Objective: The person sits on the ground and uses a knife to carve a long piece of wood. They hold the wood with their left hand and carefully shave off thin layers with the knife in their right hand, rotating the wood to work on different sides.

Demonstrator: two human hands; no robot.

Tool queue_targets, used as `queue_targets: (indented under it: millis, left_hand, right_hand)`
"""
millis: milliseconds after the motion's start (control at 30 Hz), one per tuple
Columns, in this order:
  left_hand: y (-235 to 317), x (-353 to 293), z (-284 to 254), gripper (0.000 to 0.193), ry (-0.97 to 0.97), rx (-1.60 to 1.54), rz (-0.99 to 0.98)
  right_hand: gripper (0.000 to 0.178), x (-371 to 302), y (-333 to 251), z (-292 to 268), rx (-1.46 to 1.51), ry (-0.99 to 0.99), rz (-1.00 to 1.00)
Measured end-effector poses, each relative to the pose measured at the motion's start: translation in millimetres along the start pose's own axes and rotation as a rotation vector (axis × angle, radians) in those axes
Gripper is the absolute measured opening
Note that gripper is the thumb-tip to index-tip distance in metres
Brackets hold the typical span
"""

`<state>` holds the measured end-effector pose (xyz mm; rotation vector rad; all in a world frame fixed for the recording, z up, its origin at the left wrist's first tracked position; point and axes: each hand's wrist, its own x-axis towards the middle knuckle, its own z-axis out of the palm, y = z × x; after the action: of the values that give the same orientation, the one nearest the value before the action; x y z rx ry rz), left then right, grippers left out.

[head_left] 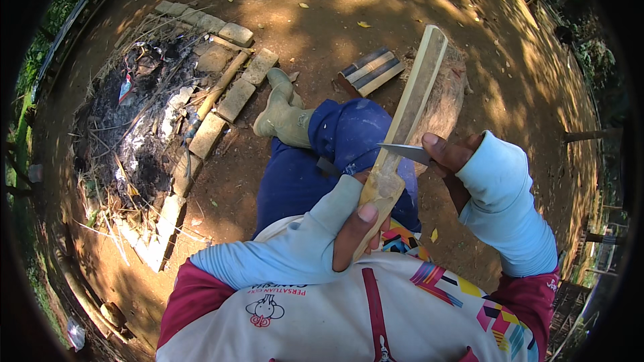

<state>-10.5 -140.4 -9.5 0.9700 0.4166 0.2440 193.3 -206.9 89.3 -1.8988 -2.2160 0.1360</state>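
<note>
Clock is centred on the wearer, 12 straight ahead. Closest in is the pale zip-up top (315,315), then the left hand (354,233) wrapped round the chunky near end of a long wooden piece (410,110), thumb pressed on top, fingertips poking out the far side. Looks like a grip meant to stop it twisting. The wood points out toward 1 o'clock: pale edges, greyer strip down the middle, narrow neck, rounded far end.

Right hand (453,154) is at about 1 o'clock, thumb pinching the flat of a thin grey blade (406,153), probably for control. Can't tell how its other fingers sit, they're mostly hidden. The blade lies across the wood just past the neck.

Beyond that, blue trousers (288,184), bent legs, muddy-looking olive boots (287,121). A rough, fibrous log (448,90) lies at 1 behind the wood; can't tell if they touch. Dark-and-pale striped blocks (371,70) sit at 12. Around 10, blocky bricks (236,99) edge a bed of powdery ash (144,154), presumably containing it.
</note>
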Motion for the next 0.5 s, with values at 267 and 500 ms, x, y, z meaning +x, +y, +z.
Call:
queue_targets:
  millis: [267, 500]
  left_hand:
    - [-3, 0, 0, 0.073, 0.034, 0.016, -0.009]
    - [-7, 3, 2, 0.077, 0.033, -0.046, 0.008]
  right_hand:
    - [0.023, -1, 2, 3, 0.080, -0.034, 0.084]
    - [0.022, -8, 6, 15, 0.317, 0.109, 0.112]
